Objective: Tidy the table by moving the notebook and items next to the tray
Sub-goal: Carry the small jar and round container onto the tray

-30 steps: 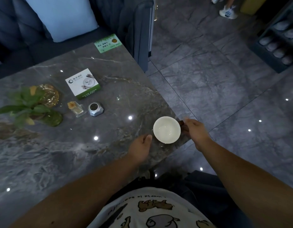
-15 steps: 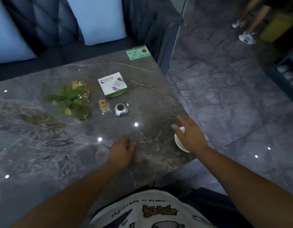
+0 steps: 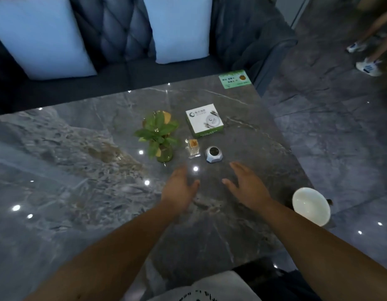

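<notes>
bare table left; plant vase, toothpick holder, buzzer ahead.

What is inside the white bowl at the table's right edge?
The white bowl looks empty: only its plain white inside shows. The person's right forearm covers a sliver of its near-left rim, so that part cannot be seen.

White-and-green box lies flat; bowl at table edge
</notes>
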### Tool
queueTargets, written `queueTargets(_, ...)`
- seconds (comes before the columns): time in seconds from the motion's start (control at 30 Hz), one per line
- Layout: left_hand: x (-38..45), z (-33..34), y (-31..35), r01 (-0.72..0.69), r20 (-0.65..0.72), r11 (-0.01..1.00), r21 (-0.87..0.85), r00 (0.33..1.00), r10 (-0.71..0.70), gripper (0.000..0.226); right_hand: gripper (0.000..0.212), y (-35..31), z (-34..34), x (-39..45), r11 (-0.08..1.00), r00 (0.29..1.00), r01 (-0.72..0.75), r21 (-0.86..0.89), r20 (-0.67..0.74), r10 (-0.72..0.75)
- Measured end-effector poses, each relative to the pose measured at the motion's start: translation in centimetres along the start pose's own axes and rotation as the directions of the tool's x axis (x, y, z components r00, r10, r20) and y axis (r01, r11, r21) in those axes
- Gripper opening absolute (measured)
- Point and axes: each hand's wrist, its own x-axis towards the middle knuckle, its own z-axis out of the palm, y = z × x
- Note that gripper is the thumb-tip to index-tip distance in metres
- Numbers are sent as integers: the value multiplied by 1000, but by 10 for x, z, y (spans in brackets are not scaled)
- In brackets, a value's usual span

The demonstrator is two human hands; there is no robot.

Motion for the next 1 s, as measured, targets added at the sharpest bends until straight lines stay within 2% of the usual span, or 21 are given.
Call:
queueTargets(0.17,40,3,-5,53,5,999,13,999,-53,63,69,-3,12,36,999,999,-29,-34,17,30)
queueTargets(0.27,62,14,-10,29,3,1000,-4,1000,-29,68,70,1,16,65,1000,999,-5,-31,37,6)
queueTargets(0.4,80,30,-14,75,-32,997,0,997,-74,81,78,11,20,95,995,994,83,-48,82,-79)
queueTargets(0.5,87,36,-14,55,-79,998,-8,995,-56,83,85,20,23,108,978,973,187,-92,152,-171)
queueTargets(0.6,96,39,-15,61,-132,998,-23,989,-63,79,87,27,24,118,969,955,233,-87,210,-211)
queueTargets(0.7,102,41,-18,101,-161,995,-22,982,-103,69,79,32,24,123,964,952,257,-62,187,-242)
queueTargets(0.87,107,43,-16,71,-203,997,17,977,-66,36,71,39,27,125,968,961,251,-23,124,-247)
queueTargets(1.0,107,43,-18,46,-211,998,40,977,-37,33,73,43,29,126,959,952,283,-15,126,-279)
